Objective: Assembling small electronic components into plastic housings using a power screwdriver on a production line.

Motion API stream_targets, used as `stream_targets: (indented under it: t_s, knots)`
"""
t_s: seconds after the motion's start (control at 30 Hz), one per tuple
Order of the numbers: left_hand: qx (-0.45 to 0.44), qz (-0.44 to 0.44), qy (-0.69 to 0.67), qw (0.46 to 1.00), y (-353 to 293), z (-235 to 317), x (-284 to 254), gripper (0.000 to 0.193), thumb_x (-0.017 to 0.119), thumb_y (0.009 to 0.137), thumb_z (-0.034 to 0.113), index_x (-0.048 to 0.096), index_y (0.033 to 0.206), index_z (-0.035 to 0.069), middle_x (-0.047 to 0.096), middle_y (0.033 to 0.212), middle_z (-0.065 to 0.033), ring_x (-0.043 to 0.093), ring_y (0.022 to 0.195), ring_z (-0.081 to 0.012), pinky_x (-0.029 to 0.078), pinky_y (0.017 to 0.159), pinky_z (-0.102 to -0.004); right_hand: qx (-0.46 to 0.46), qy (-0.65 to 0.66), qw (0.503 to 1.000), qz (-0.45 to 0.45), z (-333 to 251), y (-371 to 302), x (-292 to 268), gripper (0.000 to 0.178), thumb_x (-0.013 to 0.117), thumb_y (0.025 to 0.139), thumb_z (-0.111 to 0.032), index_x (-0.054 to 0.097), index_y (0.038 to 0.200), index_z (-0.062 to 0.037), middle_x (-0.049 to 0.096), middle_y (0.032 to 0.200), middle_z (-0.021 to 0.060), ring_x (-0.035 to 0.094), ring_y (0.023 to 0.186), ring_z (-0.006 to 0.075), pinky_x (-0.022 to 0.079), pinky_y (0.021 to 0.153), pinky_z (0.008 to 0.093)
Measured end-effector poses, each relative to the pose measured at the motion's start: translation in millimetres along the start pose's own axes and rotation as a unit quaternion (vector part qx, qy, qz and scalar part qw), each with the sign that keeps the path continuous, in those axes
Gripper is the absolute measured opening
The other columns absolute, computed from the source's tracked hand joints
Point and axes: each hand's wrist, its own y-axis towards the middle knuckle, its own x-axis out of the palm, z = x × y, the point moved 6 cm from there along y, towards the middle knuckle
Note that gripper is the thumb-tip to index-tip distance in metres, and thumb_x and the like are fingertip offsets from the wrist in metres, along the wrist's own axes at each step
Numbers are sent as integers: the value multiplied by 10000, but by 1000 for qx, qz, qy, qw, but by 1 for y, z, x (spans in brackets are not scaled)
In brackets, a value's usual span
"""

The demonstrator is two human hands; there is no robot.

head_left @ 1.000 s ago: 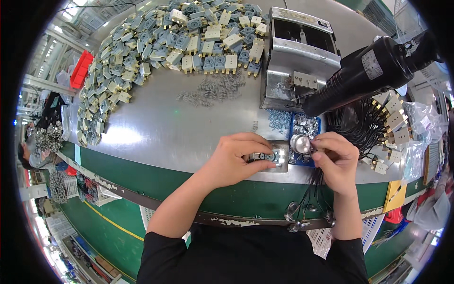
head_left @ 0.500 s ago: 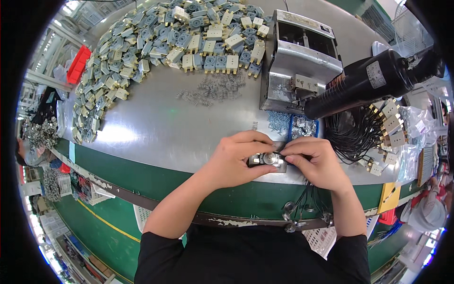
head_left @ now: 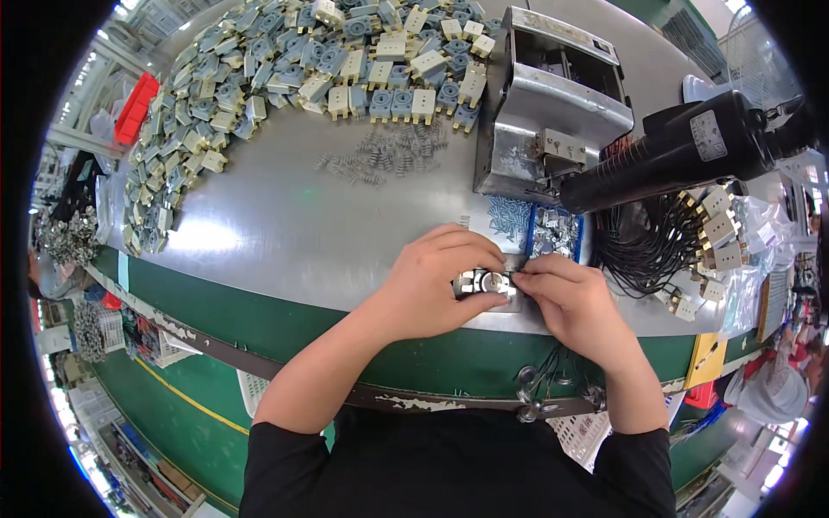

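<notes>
My left hand [head_left: 432, 283] is closed around a small device [head_left: 485, 282] with a round metal middle, dark ring and pale metal ends. Its fingers pass along the far side, while the thumb presses the near side. A small metal plate [head_left: 509, 304] lies underneath, near the table's front edge. At the device's right end, my right hand [head_left: 574, 304] pinches with thumb and forefinger. What sits between those fingertips is too small to make out. Just beyond the left fingers lie a few small springs [head_left: 465, 220].
Grey-and-cream socket housings [head_left: 345, 69] form a big heap behind loose springs [head_left: 389, 154]. A metal screw feeder [head_left: 553, 108], black electric screwdriver [head_left: 665, 155], blue screws [head_left: 509, 216], blue tray [head_left: 580, 242] of metal parts and black cables [head_left: 639, 255] stand right. Wired round parts [head_left: 528, 375] hang in front.
My right fingers have moved from the device's far right corner into a pinch at its right end. The device's round middle now shows more of its dark ring. The whole view has shifted slightly.
</notes>
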Motion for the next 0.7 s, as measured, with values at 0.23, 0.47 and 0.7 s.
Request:
stream_targets:
  t_s: [0.23, 0.47, 0.7]
  knots:
    - [28, -26, -15, 999, 4, -4, 2, 341, 934, 714, 102, 773, 1010, 52, 784, 1126, -92, 713, 1014, -288, 547, 923, -408, -13, -36, 999, -9, -5, 8, -5, 248, 741, 788, 36, 777, 1022, -38, 743, 1035, 92, 753, 846, 308, 619, 711, 392]
    - [27, -31, -36, 998, 5, -7, 1, 329, 930, 712, 85, 763, 991, 39, 785, 1103, -99, 710, 995, -295, 549, 905, -413, -72, -94, 993, -25, 3, 24, -10, 288, 750, 692, 49, 759, 972, -19, 752, 1002, 124, 753, 863, 323, 622, 722, 401]
    - [27, -21, -42, 999, 4, -7, 0, 319, 928, 713, 86, 766, 983, 37, 785, 1083, -97, 709, 985, -297, 551, 896, -408, -121, -105, 986, -37, -4, 25, -10, 318, 744, 700, 54, 757, 1011, -14, 757, 991, 116, 755, 891, 321, 619, 759, 411]
